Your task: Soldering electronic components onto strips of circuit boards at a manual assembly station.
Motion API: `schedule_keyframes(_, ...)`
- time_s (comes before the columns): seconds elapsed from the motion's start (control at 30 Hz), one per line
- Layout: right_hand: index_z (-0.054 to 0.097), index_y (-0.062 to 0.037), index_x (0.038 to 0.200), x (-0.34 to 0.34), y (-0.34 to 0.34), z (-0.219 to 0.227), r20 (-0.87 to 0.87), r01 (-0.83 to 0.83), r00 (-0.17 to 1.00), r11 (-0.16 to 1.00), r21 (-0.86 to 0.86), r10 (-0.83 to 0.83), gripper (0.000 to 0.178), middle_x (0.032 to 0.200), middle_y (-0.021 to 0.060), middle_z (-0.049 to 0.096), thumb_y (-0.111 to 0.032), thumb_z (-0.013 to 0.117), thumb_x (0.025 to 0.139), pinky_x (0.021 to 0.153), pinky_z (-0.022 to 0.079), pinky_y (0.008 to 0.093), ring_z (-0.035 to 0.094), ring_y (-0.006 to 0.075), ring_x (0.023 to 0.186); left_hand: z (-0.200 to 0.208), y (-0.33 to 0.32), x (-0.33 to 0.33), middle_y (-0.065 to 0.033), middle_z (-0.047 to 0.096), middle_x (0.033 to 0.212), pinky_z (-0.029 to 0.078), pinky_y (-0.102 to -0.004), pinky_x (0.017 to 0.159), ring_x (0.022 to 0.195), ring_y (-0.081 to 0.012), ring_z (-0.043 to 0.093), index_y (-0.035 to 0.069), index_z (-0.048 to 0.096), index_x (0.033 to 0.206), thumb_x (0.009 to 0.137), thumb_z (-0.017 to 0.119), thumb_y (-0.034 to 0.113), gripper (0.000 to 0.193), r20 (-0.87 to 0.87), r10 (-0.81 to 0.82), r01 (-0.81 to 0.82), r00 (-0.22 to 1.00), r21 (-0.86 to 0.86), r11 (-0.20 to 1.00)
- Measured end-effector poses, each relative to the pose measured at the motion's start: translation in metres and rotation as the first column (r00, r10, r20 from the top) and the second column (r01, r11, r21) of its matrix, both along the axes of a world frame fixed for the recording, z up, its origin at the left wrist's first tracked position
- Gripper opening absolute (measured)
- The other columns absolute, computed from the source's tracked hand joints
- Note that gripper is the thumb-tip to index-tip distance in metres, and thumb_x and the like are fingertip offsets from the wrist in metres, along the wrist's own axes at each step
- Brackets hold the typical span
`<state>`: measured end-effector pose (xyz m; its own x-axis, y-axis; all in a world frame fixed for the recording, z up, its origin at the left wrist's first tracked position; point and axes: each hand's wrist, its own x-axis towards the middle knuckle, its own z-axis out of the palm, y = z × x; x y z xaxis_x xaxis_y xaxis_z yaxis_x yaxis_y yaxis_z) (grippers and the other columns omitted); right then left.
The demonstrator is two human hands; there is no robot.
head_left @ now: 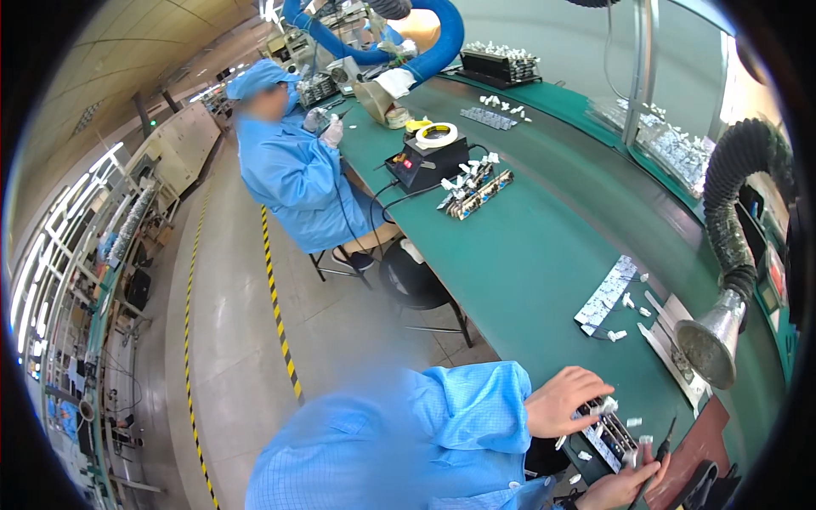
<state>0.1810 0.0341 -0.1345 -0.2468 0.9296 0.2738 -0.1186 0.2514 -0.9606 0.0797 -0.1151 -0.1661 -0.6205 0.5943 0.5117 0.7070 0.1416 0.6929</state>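
Observation:
At the lower right, my left hand [568, 401] reaches over the end of a row of circuit boards [614, 432] with small white connectors. Its fingers and thumb close around that end of the boards. My right hand [625, 488] is beside their near end, its fingers wrapped around a dark, slim soldering iron [665, 449] with the thin tip pointing up. Part of the right palm and the iron's lower end are hard to make out. Several loose white connectors [634, 422] lie around the boards.
A metal fume hood [711, 340] on a black hose hangs close to my right hand. Beyond lie a flat white board panel [605, 296] and metal strips [671, 344]. Farther along the green bench [510, 263] are a black soldering station [429, 160] and a co-worker [289, 170] in blue.

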Motion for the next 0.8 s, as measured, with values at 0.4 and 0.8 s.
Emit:
schedule_keyframes(0.4,0.045,-0.0028,0.132,0.008,0.027,-0.04,-0.204,-0.096,0.976,0.988,-0.12,0.07,0.036,0.097,0.0114,0.06,-0.026,0.043,0.104,0.087,0.045,0.0319,0.057,0.0179,0.093,0.003,0.0,0.011,-0.0094,0.057,0.114,0.035,-0.0449,0.104,0.111,-0.027,0.052,0.006,0.057,0.12,0.08,0.068,0.016,0.043,-0.21,-0.048,0.037,0.976,-0.054,0.998)
schedule_keyframes(0.8,0.057,0.0053,0.118,0.013,0.026,-0.031,0.041,-0.002,0.999,0.969,0.248,-0.009,0.034,0.097,0.0157,0.064,-0.022,0.046,0.101,0.069,0.051,0.0328,0.062,0.0242,0.086,-0.014,-0.004,0.017,-0.0168,0.054,0.125,0.037,-0.0506,0.106,0.119,-0.0313,0.051,0.006,0.054,0.125,0.079,0.07,0.031,0.055,-0.256,-0.064,0.032,0.965,-0.126,0.992)
